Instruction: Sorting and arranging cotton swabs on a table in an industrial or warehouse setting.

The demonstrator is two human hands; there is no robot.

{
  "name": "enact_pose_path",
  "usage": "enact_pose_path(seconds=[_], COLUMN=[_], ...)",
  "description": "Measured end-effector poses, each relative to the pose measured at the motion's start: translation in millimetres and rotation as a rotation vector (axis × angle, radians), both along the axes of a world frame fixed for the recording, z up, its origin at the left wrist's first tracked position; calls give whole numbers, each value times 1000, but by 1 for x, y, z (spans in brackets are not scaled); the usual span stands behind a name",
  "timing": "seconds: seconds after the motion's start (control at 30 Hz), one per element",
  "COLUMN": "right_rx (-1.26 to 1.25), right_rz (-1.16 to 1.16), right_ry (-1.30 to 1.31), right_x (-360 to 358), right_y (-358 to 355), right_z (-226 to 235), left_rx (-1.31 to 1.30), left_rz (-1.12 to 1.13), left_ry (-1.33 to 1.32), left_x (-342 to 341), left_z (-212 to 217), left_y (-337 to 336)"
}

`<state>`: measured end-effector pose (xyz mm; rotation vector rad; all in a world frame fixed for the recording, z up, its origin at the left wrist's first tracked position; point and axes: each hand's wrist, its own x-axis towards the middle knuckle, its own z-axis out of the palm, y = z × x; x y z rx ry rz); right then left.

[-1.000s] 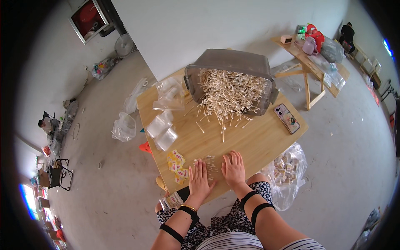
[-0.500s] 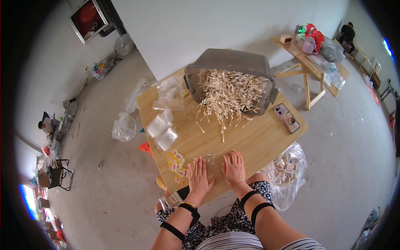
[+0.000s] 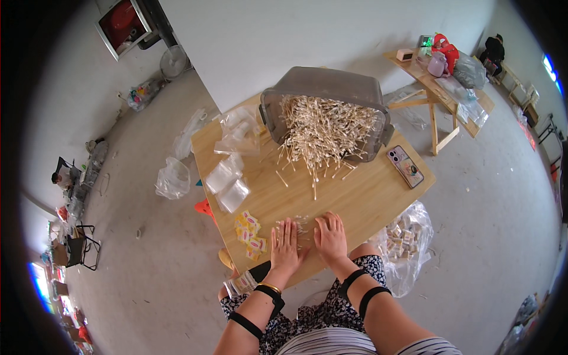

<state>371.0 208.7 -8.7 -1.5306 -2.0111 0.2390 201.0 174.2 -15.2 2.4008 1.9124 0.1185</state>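
Note:
A small batch of cotton swabs (image 3: pixel 302 226) lies on the wooden table (image 3: pixel 349 201), between my two hands. My left hand (image 3: pixel 286 247) rests flat at the batch's left side, fingers straight and pointing away from me, covering some swabs. On the other side, my right hand (image 3: pixel 331 238) lies palm down with its fingers extended, its thumb side toward the swabs. Small yellow-and-white paper cards (image 3: pixel 248 234) are scattered left of my left hand. Farther back, a grey plastic bin (image 3: pixel 325 83) is tipped on its side, and a large heap of swabs (image 3: pixel 331 130) spills from its mouth.
Clear plastic bags (image 3: pixel 228 183) lie on the table's left side. A phone (image 3: pixel 405 167) sits near the right edge. Below that edge, a clear bag of small packs (image 3: pixel 405 236) hangs or stands. A second table (image 3: pixel 435 89) with bags is at the back right.
My left hand has slid slightly right, toward my right hand, narrowing the space around the swabs. My right hand has barely moved. The whole view has shifted a little.

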Motion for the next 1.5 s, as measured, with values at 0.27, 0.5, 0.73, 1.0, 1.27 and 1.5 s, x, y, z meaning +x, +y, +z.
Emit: enact_pose_path(seconds=[0.27,0.5,0.73,1.0,1.27,1.5], right_rx=[-155,-221,-146,-136,-157,-129], right_rz=[71,294,201,94,88,102], right_ry=[546,526,505,473,464,406], right_x=[-17,-70,-47,-8,-4,-6], right_y=[24,32,32,-13,-21,-23], right_z=[14,5,0,6,4,4], left_rx=[-32,-47,-24,-59,-50,0], left_rz=[8,-56,-42,-23,-104,-88], left_ry=[-140,-75,-113,-141,34,93], left_x=[-17,-24,-18,-15,-14,-11], left_z=[11,-1,7,12,12,13], left_y=[0,1,-1,-19,-61,-49])
